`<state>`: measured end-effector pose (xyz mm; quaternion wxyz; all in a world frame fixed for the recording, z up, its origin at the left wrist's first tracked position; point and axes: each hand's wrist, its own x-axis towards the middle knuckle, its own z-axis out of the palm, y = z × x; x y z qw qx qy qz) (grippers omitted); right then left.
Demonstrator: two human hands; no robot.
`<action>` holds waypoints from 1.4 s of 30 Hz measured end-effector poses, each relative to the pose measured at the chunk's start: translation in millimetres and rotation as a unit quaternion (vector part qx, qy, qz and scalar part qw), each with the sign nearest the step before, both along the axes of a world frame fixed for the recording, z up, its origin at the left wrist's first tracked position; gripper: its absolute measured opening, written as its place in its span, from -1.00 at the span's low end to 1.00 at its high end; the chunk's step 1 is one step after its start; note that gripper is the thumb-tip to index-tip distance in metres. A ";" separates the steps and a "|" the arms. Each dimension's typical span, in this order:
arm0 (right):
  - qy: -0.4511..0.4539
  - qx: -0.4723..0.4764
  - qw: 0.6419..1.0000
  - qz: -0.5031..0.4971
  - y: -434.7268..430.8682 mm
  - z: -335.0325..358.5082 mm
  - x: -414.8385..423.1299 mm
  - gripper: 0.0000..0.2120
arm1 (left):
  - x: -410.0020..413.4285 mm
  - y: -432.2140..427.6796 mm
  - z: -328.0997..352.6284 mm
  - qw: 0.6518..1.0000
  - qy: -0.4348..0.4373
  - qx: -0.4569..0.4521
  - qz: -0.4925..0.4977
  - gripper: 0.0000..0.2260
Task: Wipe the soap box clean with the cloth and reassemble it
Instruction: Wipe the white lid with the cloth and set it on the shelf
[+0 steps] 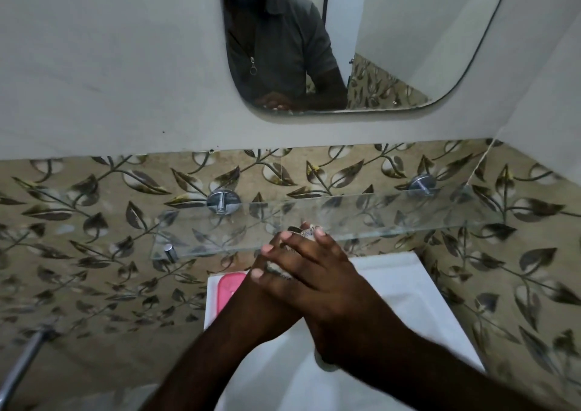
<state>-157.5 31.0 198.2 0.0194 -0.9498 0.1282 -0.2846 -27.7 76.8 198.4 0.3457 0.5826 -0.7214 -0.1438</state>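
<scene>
My two hands overlap above the white sink [408,297]. My right hand [314,278] lies on top, its fingers spread over a patterned beige cloth [305,230] that peeks out between them. My left hand [254,296] sits underneath, and its fingers are hidden by the right hand and the cloth. Anything else held inside the cloth is hidden too. A pink soap box part [231,286] lies on the sink's left rim, just left of my hands and partly covered by my left wrist.
A glass shelf [393,218] on chrome pegs juts from the leaf-patterned tile wall just beyond my fingertips. Above it hangs a mirror [393,49] that reflects a person. A metal pipe [22,363] runs along the lower left.
</scene>
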 end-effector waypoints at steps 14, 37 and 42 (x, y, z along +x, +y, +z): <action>-0.096 0.214 0.972 -0.014 -16.4 7.7 -12.1 -0.40 | -8.2 0.5 0.0 0.983 0.169 -0.050 0.052 -0.60; -0.072 0.637 0.767 0.038 -31.4 3.0 -35.0 -0.56 | -14.3 11.9 -1.5 0.912 0.400 -0.065 0.069 -0.38; 0.036 0.353 0.935 -0.022 -51.9 16.2 -45.6 -0.58 | 18.7 16.2 20.1 0.935 0.325 0.139 0.013 -0.55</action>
